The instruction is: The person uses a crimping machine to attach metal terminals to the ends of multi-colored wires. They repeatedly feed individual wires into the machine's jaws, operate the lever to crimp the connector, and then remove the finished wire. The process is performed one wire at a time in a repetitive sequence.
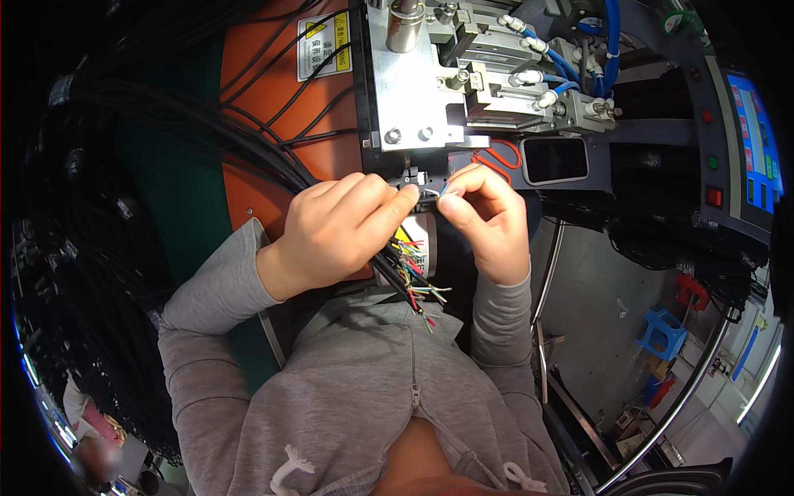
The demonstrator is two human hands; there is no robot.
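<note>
My left hand [337, 225] is closed, its thumb and index finger pressed together at a small dark metal fixture [408, 178] below the machine head; whatever they grip is hidden by the fingers. Just to the right, my right hand [495, 221] pinches thin blue and white wires [443, 191] between thumb and forefinger, close beside the fixture. Beneath my left hand runs a bundle of black cables [285, 161]. Their stripped ends, with red, yellow, green, blue and white wires [413, 269], fan out in front of my torso.
Metal blocks and cylinders [513, 62] with blue air hoses [610, 41] fill the far side. A smartphone [555, 160] lies right of the fixture by a red cord [500, 157]. The control panel [715, 157] has buttons and a screen. A blue stool [662, 332] stands on the floor at right.
</note>
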